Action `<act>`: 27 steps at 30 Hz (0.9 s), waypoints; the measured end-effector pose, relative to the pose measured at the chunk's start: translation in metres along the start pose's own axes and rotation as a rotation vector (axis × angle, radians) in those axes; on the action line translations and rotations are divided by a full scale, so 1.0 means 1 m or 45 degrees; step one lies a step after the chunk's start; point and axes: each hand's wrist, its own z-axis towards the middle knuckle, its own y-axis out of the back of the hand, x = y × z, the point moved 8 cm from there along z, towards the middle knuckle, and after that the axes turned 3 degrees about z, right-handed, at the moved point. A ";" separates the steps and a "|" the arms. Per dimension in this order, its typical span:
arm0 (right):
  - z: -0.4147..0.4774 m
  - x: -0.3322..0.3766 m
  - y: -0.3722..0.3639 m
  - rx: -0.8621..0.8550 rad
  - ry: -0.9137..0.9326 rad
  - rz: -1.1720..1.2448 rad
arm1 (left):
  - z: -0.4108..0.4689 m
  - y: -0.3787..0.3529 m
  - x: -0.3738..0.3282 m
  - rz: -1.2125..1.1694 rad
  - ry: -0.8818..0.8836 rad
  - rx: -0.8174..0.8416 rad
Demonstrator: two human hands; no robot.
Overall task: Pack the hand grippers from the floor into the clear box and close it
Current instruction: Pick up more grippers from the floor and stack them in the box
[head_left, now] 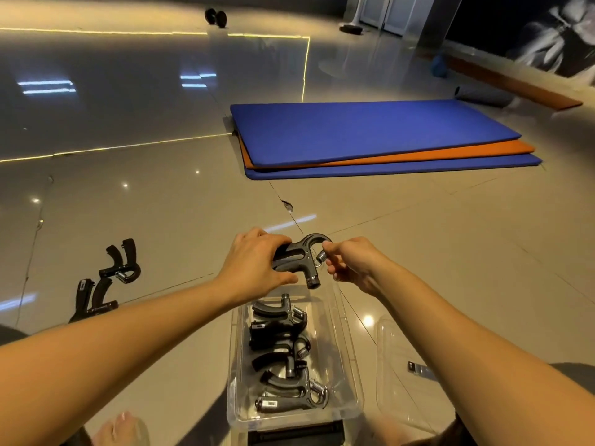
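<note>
A black hand gripper (304,257) with a metal spring hangs just above the far end of the clear box (349,375). My left hand (256,263) grips its two handles from the left. My right hand (346,263) pinches its curved top loop near the spring. Inside the open box lie several black hand grippers (283,355) in a row. Two more hand grippers lie on the tiled floor at the left, one (124,262) farther away and one (93,299) nearer. The clear lid (405,375) lies flat on the floor right of the box.
Stacked blue and orange mats (380,140) lie ahead on the right. A dumbbell (215,17) sits far back, a rolled grey mat (483,96) and a blue object (438,66) by the wall. My knees and a foot (124,428) frame the box.
</note>
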 end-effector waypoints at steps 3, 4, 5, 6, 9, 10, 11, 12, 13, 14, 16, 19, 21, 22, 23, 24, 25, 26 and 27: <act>0.009 -0.015 0.007 0.009 0.014 -0.322 | -0.010 -0.029 0.009 -0.051 0.099 0.159; 0.014 -0.020 0.012 -0.031 0.060 -0.483 | -0.014 -0.040 0.011 -0.051 0.107 0.214; 0.019 -0.024 0.017 -0.101 0.117 -0.673 | -0.019 -0.050 0.010 -0.027 0.092 0.262; 0.023 -0.027 0.022 -0.187 0.171 -0.872 | -0.024 -0.061 0.009 0.007 0.064 0.312; 0.033 -0.047 0.027 -0.253 0.200 -1.155 | -0.038 -0.094 0.008 0.066 0.010 0.426; 0.037 -0.056 0.026 -0.226 0.190 -1.153 | -0.042 -0.104 0.010 0.086 -0.002 0.439; 0.041 -0.063 0.024 -0.201 0.185 -1.148 | -0.046 -0.113 0.012 0.110 -0.011 0.449; 0.044 -0.069 0.023 -0.177 0.182 -1.147 | -0.048 -0.122 0.015 0.139 -0.011 0.465; 0.047 -0.074 0.022 -0.149 0.178 -1.144 | -0.051 -0.132 0.018 0.178 -0.003 0.494; 0.049 -0.080 0.021 -0.123 0.171 -1.139 | -0.054 -0.141 0.022 0.229 0.010 0.532; 0.052 -0.090 0.022 -0.081 0.144 -1.132 | -0.059 -0.160 0.029 0.358 0.040 0.608; 0.054 -0.102 0.024 -0.021 0.119 -1.054 | -0.070 -0.191 0.035 0.456 0.127 0.707; 0.057 -0.106 0.026 -0.015 0.138 -1.017 | -0.076 -0.209 0.038 0.431 0.194 0.746; 0.059 -0.107 0.027 -0.013 0.146 -0.988 | -0.079 -0.217 0.039 0.405 0.226 0.749; 0.060 -0.110 0.028 -0.008 0.146 -0.938 | -0.081 -0.223 0.040 0.374 0.258 0.740; 0.061 -0.113 0.030 -0.001 0.138 -0.870 | -0.082 -0.228 0.043 0.343 0.294 0.723; 0.061 -0.115 0.032 0.007 0.127 -0.801 | -0.084 -0.232 0.046 0.311 0.333 0.699; 0.060 -0.117 0.034 0.015 0.116 -0.741 | -0.086 -0.235 0.050 0.282 0.368 0.676; 0.060 -0.118 0.035 0.024 0.109 -0.697 | -0.088 -0.239 0.053 0.255 0.398 0.661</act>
